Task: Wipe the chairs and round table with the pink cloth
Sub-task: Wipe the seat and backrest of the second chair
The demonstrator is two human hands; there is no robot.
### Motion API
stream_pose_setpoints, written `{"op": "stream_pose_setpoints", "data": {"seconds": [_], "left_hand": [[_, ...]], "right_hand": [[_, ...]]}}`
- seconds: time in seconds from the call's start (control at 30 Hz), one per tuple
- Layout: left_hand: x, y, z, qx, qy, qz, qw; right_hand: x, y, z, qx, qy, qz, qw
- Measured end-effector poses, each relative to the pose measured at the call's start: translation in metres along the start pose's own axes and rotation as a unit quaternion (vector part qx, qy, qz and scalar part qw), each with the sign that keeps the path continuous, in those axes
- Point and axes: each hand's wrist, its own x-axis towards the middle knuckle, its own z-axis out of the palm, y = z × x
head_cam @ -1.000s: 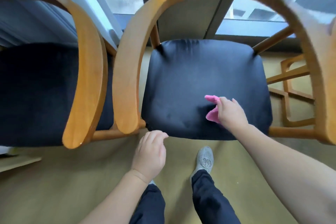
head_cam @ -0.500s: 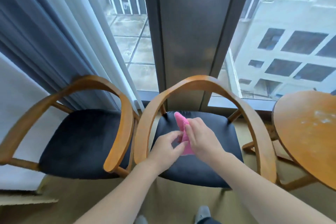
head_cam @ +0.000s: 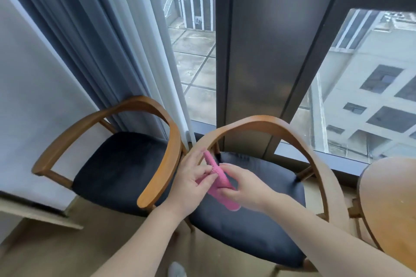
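Both my hands hold the pink cloth [head_cam: 219, 179] in the air above the black seat of the right chair [head_cam: 258, 220]. My left hand [head_cam: 193, 183] pinches the cloth's left edge between thumb and fingers. My right hand [head_cam: 245, 189] grips its lower part from the right. The cloth is folded into a long strip that runs from upper left to lower right. A second wooden chair with a black seat, the left chair [head_cam: 117, 168], stands beside the first. The round wooden table [head_cam: 391, 209] shows partly at the right edge.
A tall window with a dark frame post [head_cam: 258, 51] rises right behind the chairs. Grey curtains [head_cam: 90, 40] hang at the left, next to a white wall. The floor is tan, and my shoe [head_cam: 176, 270] shows at the bottom.
My right hand lifted the cloth off the right chair's seat and my left hand came up and took hold of it. The camera view rose from the seat toward the window.
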Motion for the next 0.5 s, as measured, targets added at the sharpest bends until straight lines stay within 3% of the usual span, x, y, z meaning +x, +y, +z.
{"op": "stream_pose_setpoints", "data": {"seconds": [0.3, 0.5], "left_hand": [[0.025, -0.043, -0.047, 0.001, -0.01, -0.001, 1.0], [0.046, -0.084, -0.066, 0.018, -0.055, -0.067, 0.996]], "right_hand": [[0.064, -0.019, 0.009, -0.039, 0.043, 0.014, 0.998], [0.106, -0.027, 0.021, -0.031, 0.04, 0.054, 0.997]]}}
